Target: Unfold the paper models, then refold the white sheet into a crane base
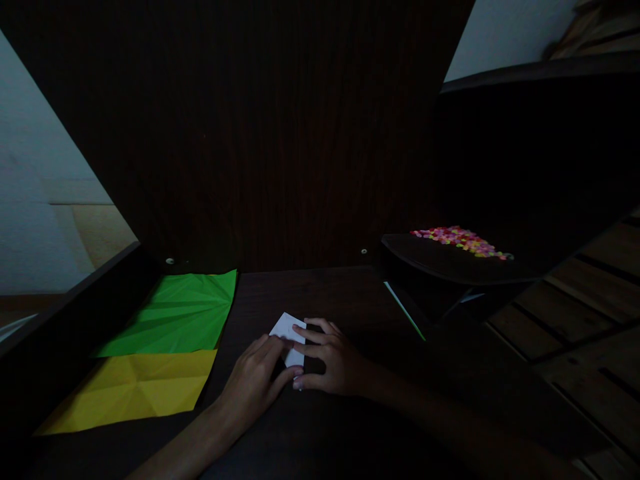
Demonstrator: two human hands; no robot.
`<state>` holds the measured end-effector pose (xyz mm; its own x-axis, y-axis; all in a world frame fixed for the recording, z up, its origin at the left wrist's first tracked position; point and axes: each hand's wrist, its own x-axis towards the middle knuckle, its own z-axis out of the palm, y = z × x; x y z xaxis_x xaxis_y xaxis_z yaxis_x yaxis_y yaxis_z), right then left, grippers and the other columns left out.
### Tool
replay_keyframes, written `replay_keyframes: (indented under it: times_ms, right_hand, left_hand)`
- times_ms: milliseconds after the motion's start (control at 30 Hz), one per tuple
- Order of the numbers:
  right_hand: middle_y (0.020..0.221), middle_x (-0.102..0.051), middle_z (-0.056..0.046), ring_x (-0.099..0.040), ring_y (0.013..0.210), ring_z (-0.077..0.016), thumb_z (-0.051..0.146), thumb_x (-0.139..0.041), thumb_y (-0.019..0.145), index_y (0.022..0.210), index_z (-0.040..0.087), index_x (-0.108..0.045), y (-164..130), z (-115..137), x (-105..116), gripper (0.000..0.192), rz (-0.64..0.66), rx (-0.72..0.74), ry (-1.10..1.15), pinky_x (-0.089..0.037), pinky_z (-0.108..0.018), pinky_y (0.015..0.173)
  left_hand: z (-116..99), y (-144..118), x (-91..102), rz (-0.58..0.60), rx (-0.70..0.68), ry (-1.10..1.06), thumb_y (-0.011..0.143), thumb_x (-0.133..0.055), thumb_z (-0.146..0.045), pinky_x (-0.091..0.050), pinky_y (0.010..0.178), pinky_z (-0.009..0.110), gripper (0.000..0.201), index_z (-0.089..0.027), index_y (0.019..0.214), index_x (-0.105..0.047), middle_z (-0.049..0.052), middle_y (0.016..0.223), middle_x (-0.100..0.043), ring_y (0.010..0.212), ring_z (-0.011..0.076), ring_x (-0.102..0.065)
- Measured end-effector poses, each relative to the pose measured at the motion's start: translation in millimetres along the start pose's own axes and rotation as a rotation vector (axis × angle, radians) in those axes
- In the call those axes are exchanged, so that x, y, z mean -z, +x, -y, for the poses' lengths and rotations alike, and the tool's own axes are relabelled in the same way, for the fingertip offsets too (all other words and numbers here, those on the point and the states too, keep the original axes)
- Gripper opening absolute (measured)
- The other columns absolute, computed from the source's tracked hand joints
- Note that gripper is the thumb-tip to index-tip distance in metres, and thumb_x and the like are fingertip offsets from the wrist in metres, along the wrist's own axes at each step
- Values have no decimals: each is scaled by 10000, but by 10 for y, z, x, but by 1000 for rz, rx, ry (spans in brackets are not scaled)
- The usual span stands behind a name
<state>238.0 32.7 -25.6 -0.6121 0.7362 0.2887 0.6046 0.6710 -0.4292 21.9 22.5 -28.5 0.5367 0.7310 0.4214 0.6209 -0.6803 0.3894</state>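
A small folded piece of white paper (295,357) lies on the dark wooden desktop (300,287), its pointed corner facing away from me. My left hand (255,370) is at its left side, with bent fingers pressing on the paper and the thumb at its near end. From the right, my right hand (333,360) rests over the paper's right edge. Its fingers are spread, their tips on the paper, and its thumb meets the near tip beside my left thumb. The fingers of both hands cover parts of the paper.
To the left lie a creased green sheet (175,313) and a yellow sheet (135,387). A thin white-and-green strip (405,312) lies to the right. On a raised curved shelf (415,257) sits a pile of small colourful pieces (463,241). A dark upright panel (280,133) stands behind.
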Motion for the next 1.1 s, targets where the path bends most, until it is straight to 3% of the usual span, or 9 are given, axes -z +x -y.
replay_keyframes:
  times_ms: [133,267,433,633,867,1100]
  right_hand:
    - [1390,-558,-137,-447,1301,-346,581,-794,667,1353,160,-560,7,4,1,838,-17,-24,45,-417,-509,1028]
    - [1373,-571,-148,-451,1302,-354,584,-796,663,1355,137,-553,5,-5,-1,859,-30,-12,35,-424,-511,1023]
    - [1347,-598,-132,-436,1321,-347,546,-716,785,1285,134,-612,7,-34,19,657,-80,69,-50,-402,-521,1044]
    - [1369,-569,-164,-404,1352,-353,464,-596,908,1232,154,-654,10,-107,79,452,-93,-17,-174,-407,-569,1019]
    - [1391,-553,-145,-407,1340,-356,365,-635,892,1210,192,-675,9,-193,69,364,-138,-27,-234,-438,-570,988]
    - [1407,-541,-131,-383,1358,-355,289,-624,891,1079,182,-729,-3,-151,48,241,-161,95,-246,-438,-557,985]
  left_hand:
    - [-3,9,11,6,11,2,880,-675,-327,-540,782,392,249,-205,1080,-591,56,959,-675,874,253,-633]
    - [-11,25,45,40,-1,20,893,-654,-343,-534,851,411,271,-217,1131,-621,70,1072,-667,952,256,-631]
    - [9,23,53,100,-62,112,925,-610,-321,-502,922,480,342,-278,1264,-620,76,1264,-622,1064,281,-605]
    - [11,18,39,77,-112,167,940,-581,-319,-533,866,454,260,-274,1166,-702,90,1231,-653,1024,277,-612]
    - [8,4,40,81,-127,208,947,-560,-308,-499,941,514,308,-249,1231,-664,96,1263,-646,1076,299,-617]
    - [11,1,31,80,-136,199,950,-557,-300,-490,958,515,294,-256,1219,-668,85,1260,-652,1089,294,-618]
